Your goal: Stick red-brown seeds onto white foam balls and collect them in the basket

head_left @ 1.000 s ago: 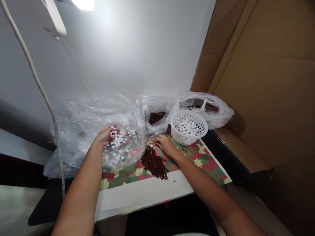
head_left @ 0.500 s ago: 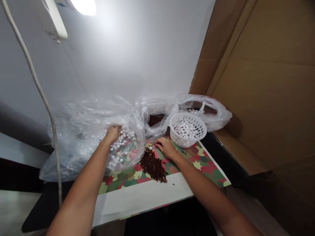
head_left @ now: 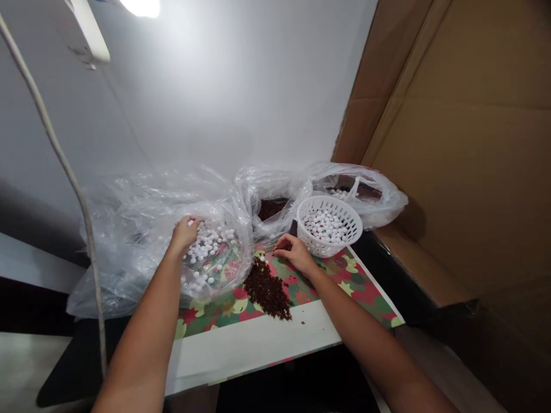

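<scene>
My left hand (head_left: 185, 232) is at the mouth of a large clear plastic bag (head_left: 142, 198), over a scatter of small white balls (head_left: 206, 244). Its fingers are pinched together, and whatever they hold is too small to make out. My right hand (head_left: 295, 252) hovers low over the patterned table cover, its fingertips brought together; their contents cannot be made out. Just left of and below it lies a heap of dark reddish-brown flakes (head_left: 267, 292), with one white ball at its upper edge. A white slotted basket (head_left: 306, 244) holding many white balls stands beside the right hand.
Behind the heap sits a second clear bag (head_left: 275, 179) with brown material inside. Another clear bag (head_left: 390, 201) with some white balls is behind the basket. Cardboard (head_left: 465, 143) rises on the right. A cable (head_left: 81, 195) hangs at left; a lamp (head_left: 142, 6) shines above.
My left hand has drawn back leftward and slightly up from the white balls. The right hand has lifted slightly and moved right, its fingers now pinched.
</scene>
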The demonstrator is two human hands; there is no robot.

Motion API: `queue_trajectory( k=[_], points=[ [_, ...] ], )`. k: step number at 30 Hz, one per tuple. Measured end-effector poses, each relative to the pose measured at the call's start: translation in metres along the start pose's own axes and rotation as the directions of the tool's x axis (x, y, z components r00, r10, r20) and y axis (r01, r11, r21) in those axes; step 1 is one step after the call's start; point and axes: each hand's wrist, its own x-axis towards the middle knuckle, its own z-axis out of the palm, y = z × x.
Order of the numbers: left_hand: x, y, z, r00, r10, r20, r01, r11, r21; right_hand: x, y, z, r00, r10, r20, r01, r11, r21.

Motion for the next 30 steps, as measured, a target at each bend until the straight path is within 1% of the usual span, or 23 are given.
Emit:
queue_trajectory(
  k=[2, 3, 4, 5, 6, 7, 8, 9, 10, 11, 13, 15, 18, 21, 24, 26, 30],
  points=[
    [-0.02, 0.015, -0.001, 0.997, -0.018, 0.073, 0.029, 0.987, -0.156, -0.001, -0.002, 0.001, 0.999, 0.052, 0.003, -0.052, 0.99, 0.133],
    [-0.032, 0.024, 0.001, 0.991, -0.015, 0.134, 0.051, 0.962, -0.269, -0.001, -0.004, 0.002, 0.997, 0.075, 0.012, -0.076, 0.984, 0.163],
    [-0.044, 0.033, 0.005, 0.961, -0.029, 0.275, 0.187, 0.802, -0.568, -0.002, -0.006, 0.002, 0.995, 0.094, 0.022, -0.096, 0.981, 0.171],
    [-0.057, 0.042, 0.011, 0.907, -0.021, 0.421, 0.355, 0.576, -0.736, -0.003, -0.008, 0.002, 0.994, 0.106, 0.029, -0.109, 0.979, 0.171],
    [-0.069, 0.05, 0.019, 0.851, 0.007, 0.526, 0.487, 0.368, -0.792, -0.005, -0.009, 0.003, 0.993, 0.111, 0.033, -0.115, 0.978, 0.173],
    [-0.08, 0.057, 0.028, 0.79, 0.043, 0.612, 0.589, 0.226, -0.776, -0.006, -0.011, 0.003, 0.993, 0.113, 0.036, -0.117, 0.976, 0.182],
    [-0.09, 0.062, 0.038, 0.738, 0.077, 0.671, 0.656, 0.15, -0.739, -0.007, -0.013, 0.003, 0.993, 0.109, 0.038, -0.115, 0.974, 0.196],
    [-0.098, 0.066, 0.047, 0.695, 0.106, 0.711, 0.701, 0.118, -0.703, -0.008, -0.015, 0.003, 0.994, 0.099, 0.042, -0.106, 0.97, 0.217],
    [-0.105, 0.069, 0.056, 0.705, 0.118, 0.7, 0.692, 0.106, -0.714, -0.01, -0.017, 0.003, 0.996, 0.083, 0.046, -0.091, 0.967, 0.238],
    [-0.11, 0.07, 0.063, 0.733, 0.131, 0.668, 0.654, 0.137, -0.744, -0.011, -0.018, 0.003, 0.997, 0.06, 0.048, -0.07, 0.963, 0.259],
    [-0.118, 0.07, 0.074, 0.764, 0.162, 0.625, 0.587, 0.23, -0.776, -0.015, -0.022, 0.004, 0.999, 0.006, 0.039, -0.018, 0.954, 0.301],
    [-0.121, 0.069, 0.079, 0.78, 0.178, 0.6, 0.542, 0.286, -0.79, -0.017, -0.026, 0.005, 0.999, -0.039, 0.026, 0.029, 0.943, 0.333],
    [-0.124, 0.065, 0.084, 0.788, 0.201, 0.582, 0.513, 0.309, -0.801, -0.019, -0.031, 0.007, 0.996, -0.084, 0.038, 0.068, 0.948, 0.31],
    [-0.125, 0.061, 0.091, 0.787, 0.237, 0.57, 0.486, 0.33, -0.809, -0.018, -0.033, 0.008, 0.986, -0.157, 0.058, 0.145, 0.973, 0.182],
    [-0.127, 0.058, 0.099, 0.787, 0.276, 0.551, 0.444, 0.367, -0.817, -0.016, -0.032, 0.009, 0.977, -0.209, 0.039, 0.207, 0.977, 0.057],
    [-0.128, 0.058, 0.103, 0.788, 0.284, 0.546, 0.425, 0.39, -0.817, -0.015, -0.031, 0.01, 0.978, -0.205, 0.044, 0.204, 0.979, 0.029],
    [-0.131, 0.059, 0.105, 0.787, 0.268, 0.556, 0.422, 0.424, -0.801, -0.015, -0.029, 0.012, 0.979, -0.183, 0.087, 0.179, 0.982, 0.052]
  ],
)
